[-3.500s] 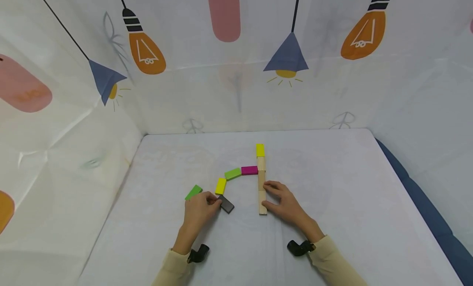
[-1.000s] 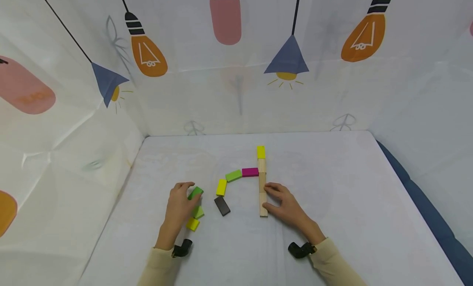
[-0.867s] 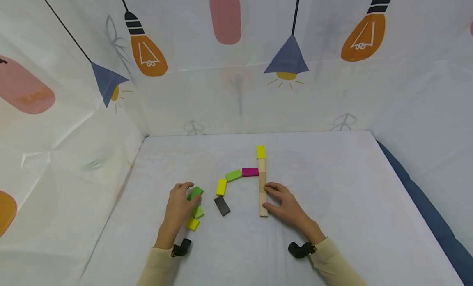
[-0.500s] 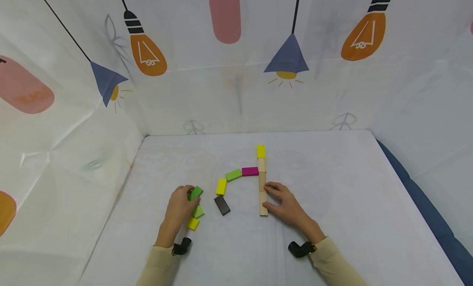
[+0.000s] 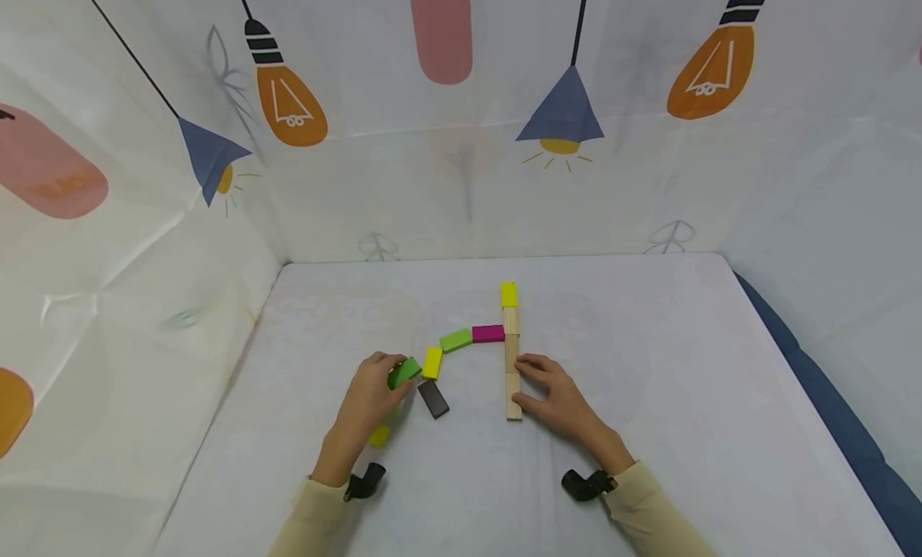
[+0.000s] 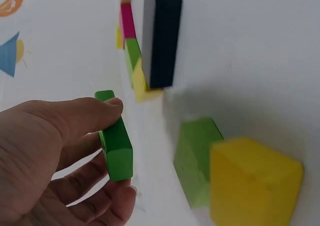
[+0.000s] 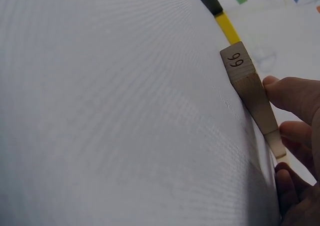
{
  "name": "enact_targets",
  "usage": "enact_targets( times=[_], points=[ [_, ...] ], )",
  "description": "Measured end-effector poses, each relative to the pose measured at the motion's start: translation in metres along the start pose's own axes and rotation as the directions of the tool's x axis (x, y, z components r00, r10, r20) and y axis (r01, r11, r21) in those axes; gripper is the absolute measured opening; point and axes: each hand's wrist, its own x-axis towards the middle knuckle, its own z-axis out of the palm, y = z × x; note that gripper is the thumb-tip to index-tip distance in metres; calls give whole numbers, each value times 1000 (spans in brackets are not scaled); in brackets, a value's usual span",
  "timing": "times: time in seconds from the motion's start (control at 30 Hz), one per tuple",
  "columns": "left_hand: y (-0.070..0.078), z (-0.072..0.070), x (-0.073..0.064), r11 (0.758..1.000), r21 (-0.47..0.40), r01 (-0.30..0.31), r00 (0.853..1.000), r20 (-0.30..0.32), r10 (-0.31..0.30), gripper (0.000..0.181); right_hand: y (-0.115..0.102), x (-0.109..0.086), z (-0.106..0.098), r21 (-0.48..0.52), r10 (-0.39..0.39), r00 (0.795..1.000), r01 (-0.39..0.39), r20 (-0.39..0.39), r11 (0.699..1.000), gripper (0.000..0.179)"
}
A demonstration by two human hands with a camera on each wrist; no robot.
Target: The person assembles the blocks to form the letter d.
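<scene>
My left hand (image 5: 366,398) pinches a green block (image 6: 117,141) between thumb and fingers, raised above the table. Just right of it a dark grey block (image 5: 434,399) lies at the near end of a curved chain: yellow block (image 5: 432,363), light green block (image 5: 456,340), magenta block (image 5: 488,334). The magenta one meets a straight row of plain wooden blocks (image 5: 512,353) with a yellow block (image 5: 509,294) at its far end. My right hand (image 5: 563,398) rests thumb and fingertips along the row's right side. The nearest wooden block (image 7: 239,60) has digits stamped on its end.
Below my left hand lie another light green block (image 6: 195,161) and another yellow block (image 6: 255,181), partly hidden in the head view. The white tabletop (image 5: 684,381) meets a printed sheet (image 5: 461,205) behind. A dark blue edge (image 5: 814,381) shows at the right.
The left hand has released the dark block, gone left to the green block, taken hold of it and carried it right toward the chain. The right hand stays in place.
</scene>
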Motion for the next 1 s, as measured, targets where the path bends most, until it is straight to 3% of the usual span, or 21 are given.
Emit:
enact_targets(
  times=[0.17, 0.33, 0.43, 0.67, 0.8, 1.0],
  points=[
    [20, 9, -4, 988, 26, -152, 988, -13, 153, 41, 2, 0, 1, -9, 1, 1000, -2, -5, 1000, 57],
    [34, 21, -10, 955, 39, -295, 955, -11, 296, 40, 1, 0, 1, 9, 14, 1000, -14, 12, 1000, 58],
    [40, 30, -12, 935, 43, -351, 936, 23, 351, 38, 1, 0, 1, 6, 12, 1000, -12, 14, 1000, 58],
    [49, 45, -17, 913, 55, -403, 905, 171, 389, 39, -1, 1, -1, -4, 9, 1000, -9, 13, 1000, 58],
    [49, 49, -20, 908, 50, -416, 895, 200, 399, 38, -1, 1, 0, -3, 16, 1000, -16, 13, 1000, 58],
    [46, 53, -20, 910, 51, -412, 892, 225, 392, 37, 0, 1, 0, 1, 11, 1000, -11, 11, 1000, 58]
  ],
)
